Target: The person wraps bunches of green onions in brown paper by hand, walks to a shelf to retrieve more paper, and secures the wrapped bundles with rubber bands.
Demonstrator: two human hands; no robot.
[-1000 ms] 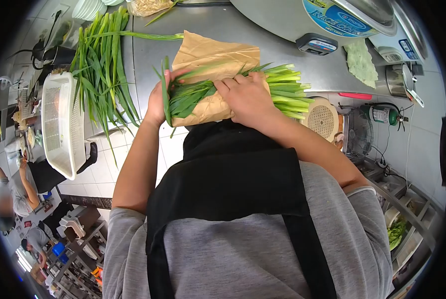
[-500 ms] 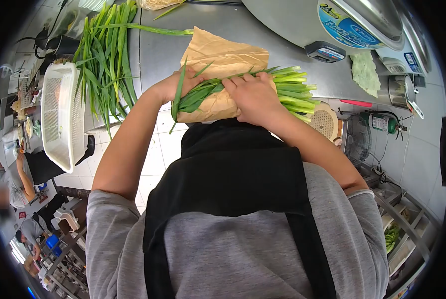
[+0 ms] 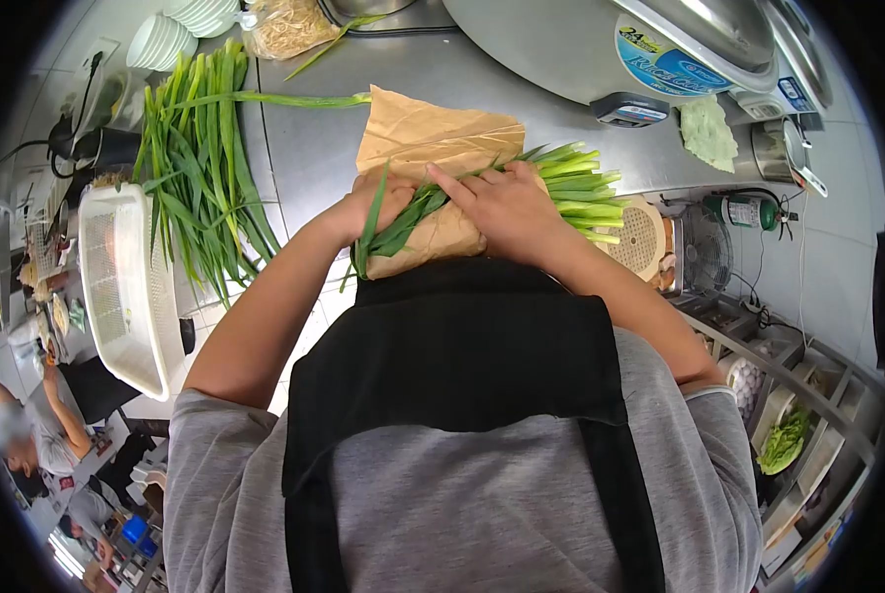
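A bundle of long green onions (image 3: 408,225) lies crosswise in a sheet of brown paper (image 3: 442,128) at the counter's near edge, against the apron. The pale cut ends (image 3: 581,193) stick out on the right. My left hand (image 3: 383,206) is closed at the leafy end, gripping paper and leaves, with its fingertips partly hidden. My right hand (image 3: 507,212) wraps over the middle of the bundle, one finger stretched toward the left. Behind the bundle, the paper's far flap stands up unfolded. More loose green onions (image 3: 205,158) lie on the counter to the left.
A white plastic basket (image 3: 116,287) stands at the left. Stacked white bowls (image 3: 161,42) and a bag of shredded food (image 3: 289,28) sit at the back. A large rice cooker (image 3: 551,49) takes up the back right. Co-workers (image 3: 42,435) are at far left.
My left hand has shifted slightly along the leafy end, and a right-hand finger has stretched out leftward. The bundle is still in the paper. The whole view has tilted a little.
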